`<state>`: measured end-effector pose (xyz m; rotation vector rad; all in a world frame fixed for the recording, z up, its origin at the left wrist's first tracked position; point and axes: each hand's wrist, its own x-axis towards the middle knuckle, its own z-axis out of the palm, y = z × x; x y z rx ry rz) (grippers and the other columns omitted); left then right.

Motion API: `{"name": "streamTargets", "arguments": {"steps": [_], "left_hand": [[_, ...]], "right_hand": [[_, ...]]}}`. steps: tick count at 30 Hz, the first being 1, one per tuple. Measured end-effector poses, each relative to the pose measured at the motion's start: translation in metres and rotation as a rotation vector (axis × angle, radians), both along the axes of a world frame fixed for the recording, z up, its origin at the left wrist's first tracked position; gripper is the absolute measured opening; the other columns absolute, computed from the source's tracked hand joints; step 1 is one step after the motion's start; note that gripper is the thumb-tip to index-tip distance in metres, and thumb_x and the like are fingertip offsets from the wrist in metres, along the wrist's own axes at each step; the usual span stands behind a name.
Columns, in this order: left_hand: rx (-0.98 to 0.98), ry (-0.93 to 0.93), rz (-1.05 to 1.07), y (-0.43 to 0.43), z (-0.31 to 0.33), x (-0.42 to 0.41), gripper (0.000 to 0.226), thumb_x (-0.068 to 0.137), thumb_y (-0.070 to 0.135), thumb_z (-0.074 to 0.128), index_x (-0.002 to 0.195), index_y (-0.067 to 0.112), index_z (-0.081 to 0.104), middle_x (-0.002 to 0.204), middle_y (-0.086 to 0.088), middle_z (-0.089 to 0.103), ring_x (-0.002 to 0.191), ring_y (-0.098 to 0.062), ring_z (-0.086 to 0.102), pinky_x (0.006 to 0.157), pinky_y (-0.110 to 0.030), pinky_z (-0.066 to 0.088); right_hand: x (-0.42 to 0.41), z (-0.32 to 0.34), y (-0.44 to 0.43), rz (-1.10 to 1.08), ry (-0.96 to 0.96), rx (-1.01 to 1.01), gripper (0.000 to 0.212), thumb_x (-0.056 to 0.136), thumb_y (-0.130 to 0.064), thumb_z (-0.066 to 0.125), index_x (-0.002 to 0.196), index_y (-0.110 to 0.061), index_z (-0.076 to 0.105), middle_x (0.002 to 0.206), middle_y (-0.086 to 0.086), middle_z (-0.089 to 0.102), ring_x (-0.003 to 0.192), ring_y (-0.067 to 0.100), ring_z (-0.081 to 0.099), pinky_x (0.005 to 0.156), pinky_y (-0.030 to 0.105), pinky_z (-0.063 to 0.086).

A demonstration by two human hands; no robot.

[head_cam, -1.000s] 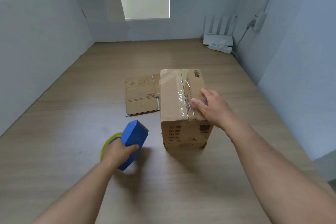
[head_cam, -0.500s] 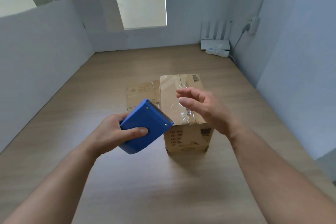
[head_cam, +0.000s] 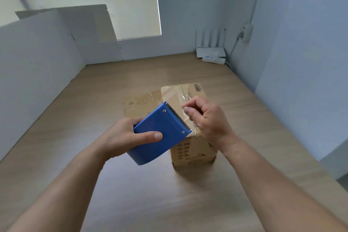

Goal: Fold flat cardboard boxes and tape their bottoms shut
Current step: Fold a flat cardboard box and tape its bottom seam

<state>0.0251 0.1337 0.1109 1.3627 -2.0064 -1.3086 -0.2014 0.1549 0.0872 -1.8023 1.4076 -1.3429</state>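
A folded brown cardboard box [head_cam: 192, 152] stands on the wooden table, clear tape running along its top seam. My left hand [head_cam: 124, 137] grips a blue tape dispenser [head_cam: 160, 133] raised in front of the box, its serrated blade pointing up and right. My right hand [head_cam: 205, 118] is at the blade, thumb and forefinger pinching the clear tape end [head_cam: 185, 114]. A flat unfolded cardboard box [head_cam: 139, 105] lies on the table behind and left of the standing box, partly hidden by the dispenser.
Grey partition walls enclose the table [head_cam: 169, 194] on the left, back and right. A white router and a power strip [head_cam: 212, 56] sit in the far right corner with a cable going up the wall. A white board [head_cam: 90, 30] leans at the back left.
My left hand lifted the dispenser from low near the table up in front of the box. My right hand left the box top and closed on the tape end at the blade.
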Motion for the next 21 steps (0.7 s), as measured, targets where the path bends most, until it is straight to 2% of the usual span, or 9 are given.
{"name": "streamTargets", "arguments": {"steps": [3, 6, 9, 13, 16, 21], "left_hand": [[0.033, -0.021, -0.036, -0.007, 0.007, -0.003, 0.059, 0.044, 0.068, 0.07, 0.081, 0.022, 0.069, 0.079, 0.002, 0.073, 0.07, -0.014, 0.07, 0.056, -0.018, 0.049], [0.069, -0.075, -0.061, -0.014, 0.018, -0.004, 0.065, 0.04, 0.072, 0.07, 0.079, 0.019, 0.069, 0.077, -0.001, 0.073, 0.067, -0.016, 0.07, 0.055, -0.017, 0.048], [0.061, -0.129, -0.076, -0.02, 0.031, 0.018, 0.075, 0.026, 0.084, 0.071, 0.073, 0.025, 0.072, 0.08, -0.005, 0.074, 0.071, -0.02, 0.071, 0.06, -0.023, 0.048], [0.113, -0.252, -0.051, -0.025, 0.038, 0.056, 0.082, 0.019, 0.085, 0.071, 0.074, 0.024, 0.074, 0.079, -0.008, 0.074, 0.069, -0.024, 0.071, 0.061, -0.027, 0.049], [0.185, -0.352, -0.065, -0.026, 0.031, 0.053, 0.084, 0.026, 0.081, 0.072, 0.079, 0.015, 0.072, 0.08, -0.005, 0.075, 0.071, -0.022, 0.072, 0.061, -0.027, 0.049], [0.237, -0.428, -0.082, -0.029, 0.017, 0.028, 0.07, 0.047, 0.076, 0.067, 0.09, 0.021, 0.07, 0.08, 0.004, 0.075, 0.071, -0.015, 0.072, 0.062, -0.024, 0.049]], "right_hand": [[-0.002, -0.001, -0.002, -0.05, -0.008, 0.025, 0.009, 0.093, -0.013, 0.057, 0.085, -0.015, 0.06, 0.07, -0.008, 0.057, 0.064, 0.003, 0.051, 0.058, 0.018, 0.045], [0.0, -0.003, -0.002, -0.08, 0.009, 0.054, 0.01, 0.094, -0.014, 0.056, 0.084, -0.015, 0.059, 0.071, -0.004, 0.058, 0.064, 0.006, 0.052, 0.058, 0.02, 0.047], [-0.016, -0.001, 0.001, -0.169, -0.098, 0.073, 0.017, 0.093, -0.013, 0.057, 0.077, -0.02, 0.059, 0.063, -0.006, 0.056, 0.053, 0.005, 0.049, 0.051, 0.025, 0.046], [-0.059, -0.007, 0.009, -0.307, -0.187, 0.151, 0.018, 0.091, -0.012, 0.059, 0.074, -0.017, 0.062, 0.051, -0.009, 0.056, 0.043, 0.001, 0.047, 0.042, 0.019, 0.041], [-0.061, -0.026, 0.013, -0.326, -0.233, 0.264, 0.019, 0.091, -0.016, 0.061, 0.073, -0.011, 0.063, 0.047, -0.009, 0.054, 0.039, 0.007, 0.044, 0.042, 0.021, 0.04], [-0.069, -0.041, 0.015, -0.443, -0.175, 0.285, 0.024, 0.091, -0.021, 0.06, 0.072, -0.007, 0.062, 0.05, -0.007, 0.05, 0.044, 0.012, 0.043, 0.048, 0.029, 0.04]]}}
